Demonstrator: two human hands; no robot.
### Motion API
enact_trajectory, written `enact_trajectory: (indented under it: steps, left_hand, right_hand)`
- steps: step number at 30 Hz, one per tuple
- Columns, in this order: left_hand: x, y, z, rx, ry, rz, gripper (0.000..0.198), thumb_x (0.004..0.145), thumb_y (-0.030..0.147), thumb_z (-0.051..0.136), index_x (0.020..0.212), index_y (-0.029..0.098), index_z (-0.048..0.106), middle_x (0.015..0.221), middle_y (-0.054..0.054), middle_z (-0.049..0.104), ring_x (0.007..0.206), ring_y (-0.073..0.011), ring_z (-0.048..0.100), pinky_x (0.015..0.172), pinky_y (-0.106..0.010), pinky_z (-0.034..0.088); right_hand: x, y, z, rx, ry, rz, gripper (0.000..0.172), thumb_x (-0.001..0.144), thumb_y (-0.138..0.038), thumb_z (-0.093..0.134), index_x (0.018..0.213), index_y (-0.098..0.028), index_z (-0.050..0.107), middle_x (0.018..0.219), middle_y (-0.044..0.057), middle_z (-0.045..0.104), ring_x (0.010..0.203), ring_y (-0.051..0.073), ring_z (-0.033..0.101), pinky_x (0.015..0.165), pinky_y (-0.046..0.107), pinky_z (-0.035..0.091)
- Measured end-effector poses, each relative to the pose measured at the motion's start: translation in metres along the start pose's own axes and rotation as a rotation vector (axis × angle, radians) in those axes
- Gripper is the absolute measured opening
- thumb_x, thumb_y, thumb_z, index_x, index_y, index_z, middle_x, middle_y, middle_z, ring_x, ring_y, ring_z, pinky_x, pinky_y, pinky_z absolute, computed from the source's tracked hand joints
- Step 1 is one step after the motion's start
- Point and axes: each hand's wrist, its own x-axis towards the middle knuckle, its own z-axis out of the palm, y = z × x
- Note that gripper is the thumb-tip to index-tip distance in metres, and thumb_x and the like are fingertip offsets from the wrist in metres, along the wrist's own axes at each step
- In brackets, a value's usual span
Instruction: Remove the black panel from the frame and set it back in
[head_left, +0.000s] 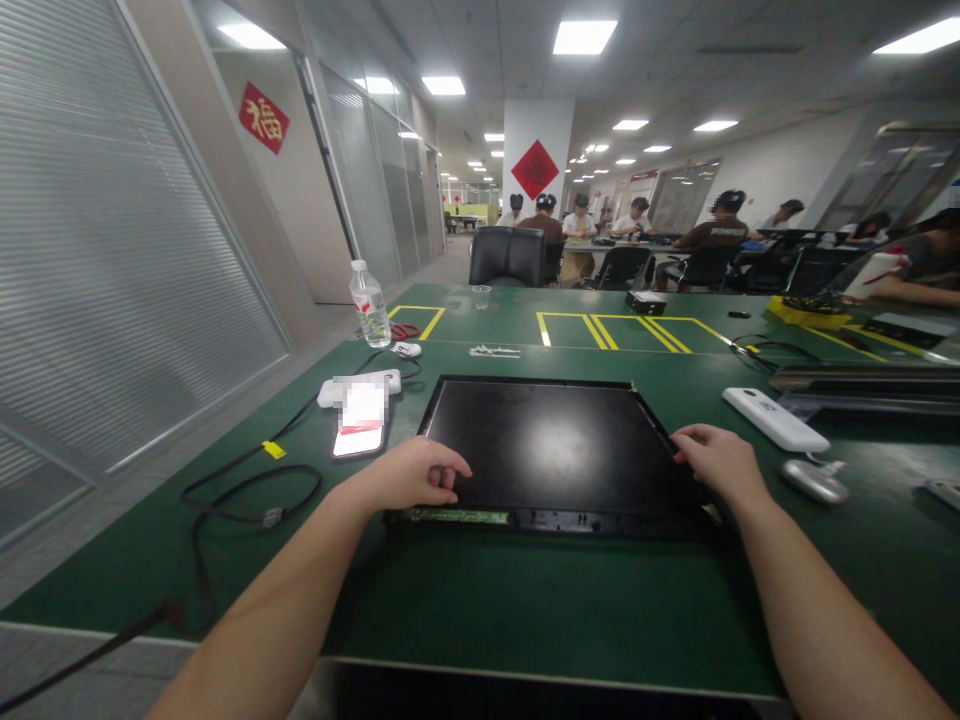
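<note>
A dark flat screen panel [555, 430] in a black frame lies on the green table in front of me. A green circuit strip [457, 517] runs along the left part of its near edge. Over the panel's left side is my left hand [416, 475], with bent fingers, a gap between thumb and forefinger, and nothing visible in it. At the right edge of the frame, my right hand [720, 462] has its fingertips closed on the rim. Its thumb is partly hidden.
Left of the panel are a phone [360, 425], a white power bank [322, 392], a black cable [255, 515] and a water bottle [369, 305]. To the right lie another white power bank [776, 420], a silver mouse-like device [815, 480] and long dark bars [862, 385]. People sit farther back.
</note>
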Motion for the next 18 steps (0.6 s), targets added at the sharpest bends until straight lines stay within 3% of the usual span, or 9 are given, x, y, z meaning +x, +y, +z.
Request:
enact_trajectory:
  steps: [6,10,14,18]
  left_hand:
    - [0.001,0.0,0.001,-0.069,0.022,-0.065,0.035,0.077,0.034,0.072,0.107,0.017,0.076,0.081,-0.002,0.073,0.064,-0.0145,0.062,0.063,-0.024,0.046]
    - [0.002,-0.005,-0.001,0.034,0.214,-0.181,0.034,0.084,0.042,0.063,0.106,0.019,0.075,0.083,-0.004,0.073,0.071,-0.0185,0.065,0.065,-0.027,0.046]
    - [0.001,-0.01,-0.008,0.201,0.408,-0.481,0.033,0.088,0.042,0.056,0.104,0.02,0.075,0.095,-0.007,0.076,0.084,-0.0236,0.069,0.066,-0.03,0.046]
    - [0.0,-0.013,-0.012,0.257,0.381,-0.762,0.037,0.088,0.047,0.056,0.106,0.019,0.073,0.103,-0.011,0.077,0.092,-0.0287,0.071,0.066,-0.031,0.047]
  right_hand:
    - [0.0,0.001,0.0,0.017,0.007,-0.015,0.027,0.079,-0.038,0.055,0.087,-0.021,0.074,0.071,0.004,0.074,0.05,0.018,0.06,0.059,0.033,0.047]
    - [0.0,0.001,0.0,0.001,0.005,-0.006,0.027,0.079,-0.038,0.054,0.088,-0.021,0.074,0.071,0.004,0.074,0.049,0.018,0.06,0.059,0.033,0.046]
    - [-0.001,-0.001,-0.001,0.004,-0.003,0.0,0.026,0.08,-0.037,0.055,0.088,-0.021,0.074,0.07,0.003,0.074,0.05,0.018,0.061,0.061,0.033,0.048]
    - [0.0,0.0,-0.001,0.021,0.0,0.007,0.026,0.08,-0.038,0.055,0.087,-0.021,0.074,0.07,0.003,0.074,0.05,0.017,0.061,0.061,0.033,0.048]
